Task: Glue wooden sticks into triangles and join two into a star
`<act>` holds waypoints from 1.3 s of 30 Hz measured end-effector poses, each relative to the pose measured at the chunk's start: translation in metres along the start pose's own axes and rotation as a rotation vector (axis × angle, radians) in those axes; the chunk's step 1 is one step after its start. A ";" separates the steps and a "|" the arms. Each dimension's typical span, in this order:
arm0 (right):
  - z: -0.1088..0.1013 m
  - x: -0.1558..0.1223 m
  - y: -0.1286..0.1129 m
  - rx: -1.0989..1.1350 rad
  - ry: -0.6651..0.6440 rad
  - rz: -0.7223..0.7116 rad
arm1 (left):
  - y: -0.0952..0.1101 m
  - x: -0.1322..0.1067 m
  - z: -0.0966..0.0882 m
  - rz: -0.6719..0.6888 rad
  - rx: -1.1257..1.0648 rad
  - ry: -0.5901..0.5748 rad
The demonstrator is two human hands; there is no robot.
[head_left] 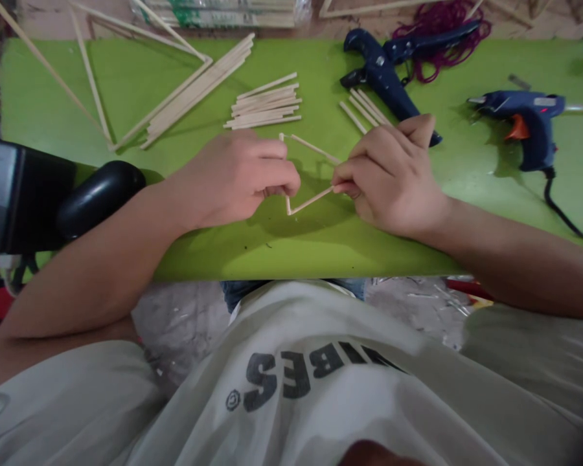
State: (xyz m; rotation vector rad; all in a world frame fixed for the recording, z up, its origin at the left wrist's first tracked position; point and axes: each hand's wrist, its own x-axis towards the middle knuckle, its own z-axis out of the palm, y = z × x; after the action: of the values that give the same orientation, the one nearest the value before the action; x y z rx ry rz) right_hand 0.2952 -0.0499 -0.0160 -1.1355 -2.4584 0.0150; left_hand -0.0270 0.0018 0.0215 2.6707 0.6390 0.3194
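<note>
Between my two hands is a small frame of thin wooden sticks (311,200), held a little above the green table. My left hand (245,175) pinches its left side, with the fingers covering the middle of that stick. On the other side my right hand (388,175) grips the frame's right corner between thumb and fingers, and that corner is hidden. Beyond my left hand lies a bundle of short wooden sticks (267,103). Several more short sticks (364,109) lie just past my right hand, near a dark blue cutter tool (383,74).
A blue glue gun (525,116) with an orange trigger and black cord rests at the right. Purple string (430,61) is heaped behind the cutter. Long sticks (199,90) and a larger stick frame (94,84) lie at the back left. A black mouse (102,197) sits beside my left forearm.
</note>
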 end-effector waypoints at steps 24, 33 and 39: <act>-0.005 0.004 0.001 0.035 -0.107 0.036 | -0.006 0.004 0.016 0.017 -0.017 -0.045; 0.005 -0.003 0.004 0.009 -0.089 0.012 | -0.012 0.003 0.027 0.106 -0.028 0.040; 0.009 -0.003 0.008 -0.157 0.137 -0.156 | -0.009 0.005 0.025 0.124 -0.049 0.091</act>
State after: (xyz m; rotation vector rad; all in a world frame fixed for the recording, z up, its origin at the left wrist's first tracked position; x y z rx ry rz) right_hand 0.2997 -0.0454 -0.0268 -0.9681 -2.4514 -0.2969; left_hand -0.0186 0.0034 -0.0041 2.6667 0.4856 0.4864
